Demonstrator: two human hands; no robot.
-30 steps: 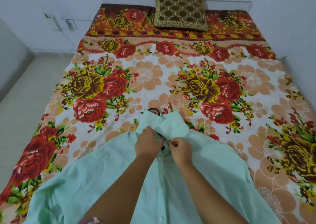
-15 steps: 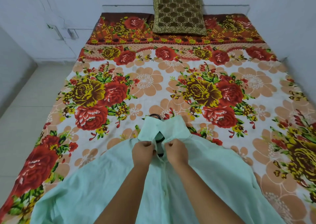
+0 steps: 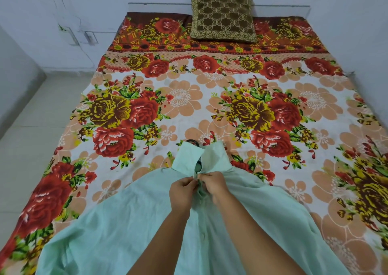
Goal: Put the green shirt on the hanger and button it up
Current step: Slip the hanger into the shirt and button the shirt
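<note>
1. Floral bedspread (image 3: 189, 98): covers the whole bed; the work is laid on its near half.
2. Green shirt (image 3: 126, 232): spread front-up on the near bedspread, collar pointing away from the person.
3. Brown cushion (image 3: 222, 16): at the far end, well apart.
4. Left hand (image 3: 182, 192) and right hand (image 3: 216, 185): fingers curled, each pinching one front edge just below the collar. Half a second ago the edges were held apart; now they meet.
5. Hanger (image 3: 192, 142): only the dark hook is seen, past the collar.
6. Judged: top button being fastened; whether it is through cannot be told.
</note>
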